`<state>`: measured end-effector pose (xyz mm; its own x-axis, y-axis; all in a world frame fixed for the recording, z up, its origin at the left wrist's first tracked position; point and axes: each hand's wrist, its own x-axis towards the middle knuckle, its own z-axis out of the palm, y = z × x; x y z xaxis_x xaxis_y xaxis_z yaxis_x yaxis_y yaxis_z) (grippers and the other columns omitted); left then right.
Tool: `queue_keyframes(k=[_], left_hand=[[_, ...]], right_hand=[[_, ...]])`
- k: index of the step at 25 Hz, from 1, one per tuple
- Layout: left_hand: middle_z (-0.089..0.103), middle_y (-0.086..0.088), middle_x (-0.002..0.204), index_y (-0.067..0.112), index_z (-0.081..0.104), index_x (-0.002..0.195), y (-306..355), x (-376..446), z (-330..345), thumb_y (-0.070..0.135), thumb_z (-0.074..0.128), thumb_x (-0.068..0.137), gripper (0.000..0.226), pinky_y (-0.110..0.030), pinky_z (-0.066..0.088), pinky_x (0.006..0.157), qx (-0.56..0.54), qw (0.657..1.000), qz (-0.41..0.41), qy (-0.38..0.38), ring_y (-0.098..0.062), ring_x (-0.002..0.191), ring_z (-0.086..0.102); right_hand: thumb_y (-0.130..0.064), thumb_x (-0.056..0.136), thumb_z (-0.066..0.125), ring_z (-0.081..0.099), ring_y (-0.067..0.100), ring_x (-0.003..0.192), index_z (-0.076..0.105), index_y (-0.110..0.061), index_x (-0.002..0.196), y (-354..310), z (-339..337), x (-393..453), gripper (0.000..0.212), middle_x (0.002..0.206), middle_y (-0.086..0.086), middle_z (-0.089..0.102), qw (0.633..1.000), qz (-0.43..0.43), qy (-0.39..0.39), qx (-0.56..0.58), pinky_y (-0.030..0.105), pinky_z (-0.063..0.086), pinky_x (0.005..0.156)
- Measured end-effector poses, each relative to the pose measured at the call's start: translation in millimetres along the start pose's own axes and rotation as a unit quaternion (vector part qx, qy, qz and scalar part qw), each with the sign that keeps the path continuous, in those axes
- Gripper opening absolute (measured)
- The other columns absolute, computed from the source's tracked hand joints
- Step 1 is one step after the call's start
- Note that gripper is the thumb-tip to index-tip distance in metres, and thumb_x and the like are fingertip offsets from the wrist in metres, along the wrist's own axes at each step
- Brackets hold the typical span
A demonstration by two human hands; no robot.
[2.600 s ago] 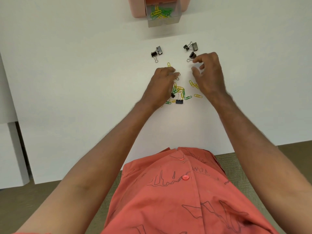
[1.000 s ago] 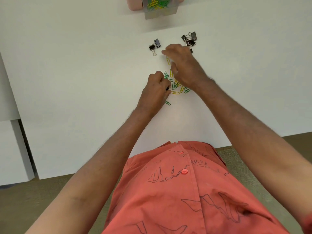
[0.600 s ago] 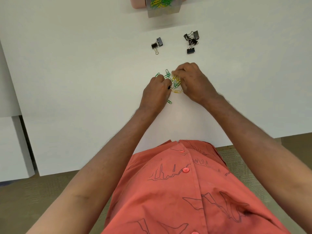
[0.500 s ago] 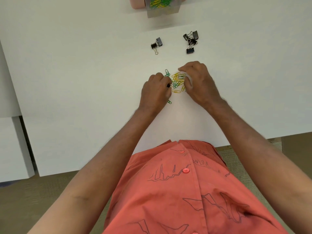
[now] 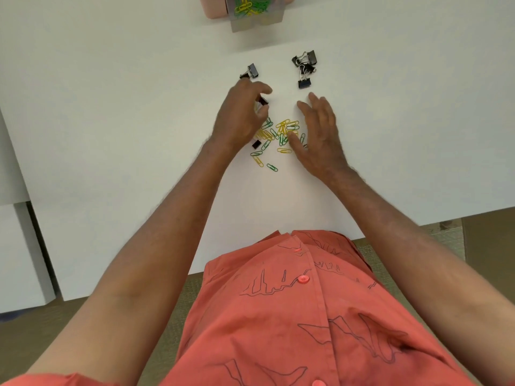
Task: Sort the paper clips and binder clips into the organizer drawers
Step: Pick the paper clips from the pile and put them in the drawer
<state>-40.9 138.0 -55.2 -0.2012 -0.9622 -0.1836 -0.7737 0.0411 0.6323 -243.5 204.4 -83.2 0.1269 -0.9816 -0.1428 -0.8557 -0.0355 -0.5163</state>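
Observation:
A pile of green and yellow paper clips (image 5: 280,135) lies on the white table (image 5: 111,107) between my hands. My left hand (image 5: 239,115) pinches a small black binder clip (image 5: 263,101) at its fingertips, just past the pile. My right hand (image 5: 320,135) rests flat and open on the pile's right side. A black binder clip (image 5: 256,144) lies at the pile's left edge. Another binder clip (image 5: 250,71) sits beyond my left hand. A group of binder clips (image 5: 304,68) lies farther right. The pink organizer (image 5: 214,8) has an open clear drawer (image 5: 255,12) holding paper clips.
The table's near edge runs just in front of my red shirt (image 5: 306,316). A white cabinet (image 5: 22,260) stands low at the left. Brown carpet (image 5: 41,330) shows below the table.
My left hand has moved away from me past the pile, with a black binder clip in its fingertips. My right hand has opened and shifted right, uncovering the paper clips.

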Motion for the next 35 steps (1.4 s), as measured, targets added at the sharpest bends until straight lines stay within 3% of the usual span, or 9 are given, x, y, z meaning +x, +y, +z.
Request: queue_keyframes(k=[6, 9, 13, 17, 19, 22, 25, 28, 35], left_hand=[[0.061, -0.004, 0.123, 0.020, 0.063, 0.126, -7.3, 23.1, 8.6, 0.015, 0.059, 0.095, 0.032, -0.039, 0.050, 0.094, 0.056, 0.998, 0.006, 0.009, -0.023, 0.120, 0.053], [0.060, -0.005, 0.122, 0.019, 0.065, 0.123, -12.3, 18.3, 10.1, 0.014, 0.058, 0.096, 0.028, -0.031, 0.048, 0.092, 0.044, 0.998, 0.025, 0.032, -0.022, 0.117, 0.054], [0.060, -0.008, 0.121, 0.014, 0.065, 0.124, -21.6, -19.5, 16.5, 0.017, 0.058, 0.096, 0.029, -0.019, 0.037, 0.095, -0.003, 0.997, 0.007, 0.075, -0.025, 0.114, 0.055], [0.052, -0.016, 0.143, 0.004, 0.054, 0.139, -26.8, -65.4, 36.6, 0.018, 0.058, 0.093, 0.049, -0.031, 0.029, 0.114, 0.036, 0.999, 0.029, 0.029, -0.035, 0.130, 0.046], [0.038, -0.019, 0.157, 0.001, 0.043, 0.148, -21.5, -81.0, 45.4, 0.015, 0.054, 0.094, 0.057, -0.039, 0.022, 0.124, 0.025, 0.999, 0.047, -0.013, -0.038, 0.145, 0.032], [0.023, -0.015, 0.165, 0.001, 0.030, 0.155, -11.1, -97.4, 47.9, 0.006, 0.049, 0.096, 0.062, -0.038, 0.012, 0.128, -0.025, 0.997, 0.047, -0.061, -0.032, 0.156, 0.012], [0.033, -0.015, 0.161, 0.002, 0.037, 0.152, -6.3, -101.3, 41.6, -0.003, 0.046, 0.095, 0.058, -0.034, 0.018, 0.127, -0.089, 0.995, 0.028, -0.025, -0.028, 0.152, 0.025], [0.036, -0.018, 0.158, 0.001, 0.042, 0.149, -12.5, -80.6, 32.9, -0.003, 0.042, 0.092, 0.057, -0.036, 0.021, 0.125, -0.058, 0.998, 0.011, 0.025, -0.032, 0.147, 0.032], [0.044, -0.013, 0.156, 0.003, 0.046, 0.148, -26.1, -46.5, 19.5, -0.008, 0.044, 0.092, 0.058, -0.038, 0.030, 0.120, 0.070, 0.996, 0.050, -0.033, -0.035, 0.143, 0.035]], right_hand=[[-0.038, 0.102, 0.047, 0.005, 0.034, 0.158, 0.027, -0.012, 0.160, -21.7, 10.8, 7.0, 0.067, 0.170, 0.011, 0.016, 0.984, -0.133, -0.101, -0.066, 0.049, 0.011, 0.128], [-0.028, 0.102, 0.043, 0.009, 0.033, 0.158, 0.031, -0.013, 0.159, -23.5, 12.6, 7.9, 0.060, 0.169, 0.009, 0.021, 0.976, -0.170, -0.113, -0.075, 0.047, 0.011, 0.129], [-0.011, 0.102, 0.044, 0.032, 0.026, 0.152, 0.057, -0.009, 0.143, -11.8, 2.8, 8.5, 0.043, 0.157, 0.008, 0.047, 0.977, -0.188, -0.101, 0.010, 0.040, 0.031, 0.124], [-0.007, 0.097, 0.052, 0.056, 0.019, 0.132, 0.068, -0.013, 0.125, -5.7, -16.2, -0.9, 0.033, 0.137, 0.002, 0.064, 0.991, -0.107, 0.000, 0.086, 0.036, 0.046, 0.110], [-0.009, 0.096, 0.054, 0.047, 0.022, 0.139, 0.061, -0.012, 0.133, 5.3, -16.5, -10.7, 0.038, 0.144, 0.004, 0.057, 0.994, -0.031, 0.058, 0.083, 0.036, 0.040, 0.116], [-0.023, 0.099, 0.054, 0.019, 0.031, 0.156, 0.039, -0.008, 0.153, 15.3, -4.6, -27.9, 0.058, 0.166, 0.011, 0.029, 0.999, -0.001, 0.005, 0.038, 0.041, 0.019, 0.128], [-0.028, 0.100, 0.053, 0.011, 0.031, 0.158, 0.030, -0.009, 0.158, 6.5, 5.6, -35.4, 0.066, 0.169, 0.012, 0.021, 0.998, -0.052, -0.047, -0.005, 0.046, 0.015, 0.129], [-0.023, 0.097, 0.057, 0.021, 0.025, 0.156, 0.038, -0.011, 0.155, -12.7, 6.4, -35.1, 0.062, 0.166, 0.009, 0.030, 0.997, -0.057, -0.040, 0.041, 0.039, 0.022, 0.127], [-0.019, 0.090, 0.063, 0.051, 0.028, 0.123, 0.066, -0.014, 0.124, -38.2, 10.6, -21.7, 0.034, 0.134, 0.007, 0.058, 0.992, -0.126, 0.021, 0.000, 0.038, 0.046, 0.104]])
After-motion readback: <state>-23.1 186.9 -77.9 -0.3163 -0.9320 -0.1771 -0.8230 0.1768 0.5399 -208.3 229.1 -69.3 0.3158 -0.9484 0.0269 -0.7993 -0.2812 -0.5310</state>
